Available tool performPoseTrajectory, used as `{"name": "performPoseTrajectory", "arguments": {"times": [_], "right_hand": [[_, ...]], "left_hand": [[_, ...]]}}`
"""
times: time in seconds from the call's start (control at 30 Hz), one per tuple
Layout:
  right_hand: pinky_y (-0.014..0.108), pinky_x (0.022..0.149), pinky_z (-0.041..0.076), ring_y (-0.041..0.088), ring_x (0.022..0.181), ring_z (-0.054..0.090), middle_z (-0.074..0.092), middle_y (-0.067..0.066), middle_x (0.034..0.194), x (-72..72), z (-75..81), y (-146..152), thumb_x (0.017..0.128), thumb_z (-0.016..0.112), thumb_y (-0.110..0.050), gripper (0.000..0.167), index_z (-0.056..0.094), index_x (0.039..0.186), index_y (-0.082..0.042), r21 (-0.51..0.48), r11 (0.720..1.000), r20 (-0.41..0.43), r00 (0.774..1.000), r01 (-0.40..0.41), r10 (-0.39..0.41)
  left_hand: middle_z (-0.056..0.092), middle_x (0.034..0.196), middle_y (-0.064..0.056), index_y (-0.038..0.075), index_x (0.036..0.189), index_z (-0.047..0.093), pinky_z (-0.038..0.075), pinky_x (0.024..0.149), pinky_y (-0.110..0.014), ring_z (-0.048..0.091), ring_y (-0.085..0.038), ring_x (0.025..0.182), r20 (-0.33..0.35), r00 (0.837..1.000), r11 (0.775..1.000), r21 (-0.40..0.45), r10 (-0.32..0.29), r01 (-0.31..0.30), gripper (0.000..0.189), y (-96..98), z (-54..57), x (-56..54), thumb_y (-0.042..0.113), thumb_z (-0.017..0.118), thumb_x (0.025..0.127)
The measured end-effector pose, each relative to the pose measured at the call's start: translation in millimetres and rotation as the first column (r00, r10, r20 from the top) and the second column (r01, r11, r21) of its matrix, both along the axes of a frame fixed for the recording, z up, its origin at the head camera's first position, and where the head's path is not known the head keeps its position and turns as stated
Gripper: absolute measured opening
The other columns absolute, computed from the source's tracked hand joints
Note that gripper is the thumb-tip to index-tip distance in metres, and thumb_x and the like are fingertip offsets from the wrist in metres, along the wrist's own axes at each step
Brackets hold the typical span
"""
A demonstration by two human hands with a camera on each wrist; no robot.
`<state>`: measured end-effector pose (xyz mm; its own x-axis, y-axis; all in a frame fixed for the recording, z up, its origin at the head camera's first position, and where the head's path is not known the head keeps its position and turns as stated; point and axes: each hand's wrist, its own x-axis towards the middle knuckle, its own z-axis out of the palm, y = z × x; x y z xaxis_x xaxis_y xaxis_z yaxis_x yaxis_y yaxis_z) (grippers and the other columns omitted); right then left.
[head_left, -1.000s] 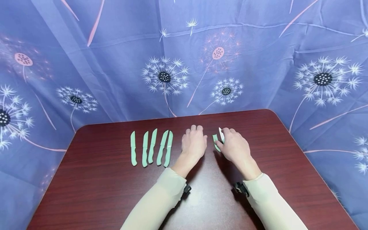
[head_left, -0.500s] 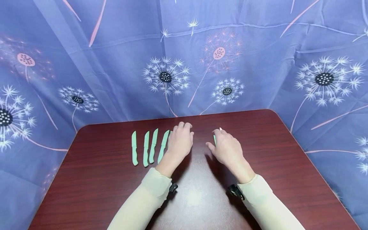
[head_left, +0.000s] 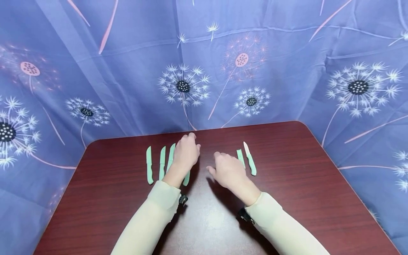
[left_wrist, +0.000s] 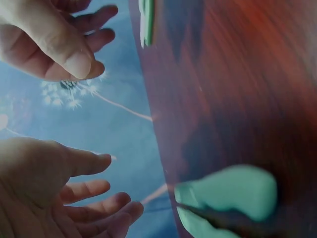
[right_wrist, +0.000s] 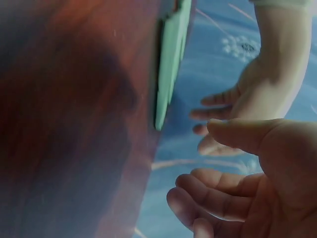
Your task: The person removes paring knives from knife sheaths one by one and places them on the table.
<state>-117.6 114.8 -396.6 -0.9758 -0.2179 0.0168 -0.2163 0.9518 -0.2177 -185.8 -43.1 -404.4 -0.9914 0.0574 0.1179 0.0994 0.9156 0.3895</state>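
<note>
My left hand [head_left: 186,152] hovers over the right end of a row of pale green knives. It covers most of the rightmost ones, leaving one knife handle [head_left: 186,178] showing below the wrist. The leftmost knife [head_left: 149,164] lies uncovered. In the left wrist view this hand [left_wrist: 74,193] has loosely spread fingers with nothing in them, beside blurred green handles [left_wrist: 233,191]. My right hand [head_left: 230,170] is held above the table between the row and a small knife [head_left: 251,163] with a white blade and green handle. The right wrist view shows that hand [right_wrist: 237,178] relaxed, holding nothing.
A green blade sheath [head_left: 240,157] lies just left of the white-bladed knife. The dark red table [head_left: 287,212] has rounded far corners, and a blue dandelion-print cloth [head_left: 134,71] hangs behind it.
My left hand has moved left over the knife row. The right hand has let go of the white-bladed knife and moved left, leaving knife and sheath lying on the table.
</note>
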Motion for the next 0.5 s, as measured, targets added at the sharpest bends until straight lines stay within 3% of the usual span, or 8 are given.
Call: {"name": "performPoseTrajectory", "arguments": {"times": [0.3,0.5], "right_hand": [[0.051,0.075,0.060,0.036,0.097,0.074,0.075,0.011,0.105,-2.2,-16.7,-44,0.098,0.072,-0.053,0.046,0.070,0.111,-0.009,0.004,1.000,0.085,0.996,-0.021,0.020],[0.049,0.072,0.060,0.035,0.092,0.075,0.076,0.011,0.099,-8.7,-30.1,-67,0.098,0.070,-0.051,0.041,0.073,0.097,-0.011,0.023,0.999,0.095,0.995,-0.029,0.027]], "left_hand": [[0.072,0.114,-0.016,0.004,0.126,0.066,0.061,0.078,-0.048,0.073,-0.035,0.097,0.136,0.991,0.999,-0.040,0.005,0.001,0.035,-17.0,-5.8,-23.8,0.028,0.075,0.101],[0.072,0.105,-0.013,0.005,0.117,0.068,0.061,0.076,-0.047,0.073,-0.033,0.094,0.213,0.977,0.999,-0.043,0.020,-0.011,0.031,-19.0,-9.4,-36.7,0.029,0.076,0.100]]}}
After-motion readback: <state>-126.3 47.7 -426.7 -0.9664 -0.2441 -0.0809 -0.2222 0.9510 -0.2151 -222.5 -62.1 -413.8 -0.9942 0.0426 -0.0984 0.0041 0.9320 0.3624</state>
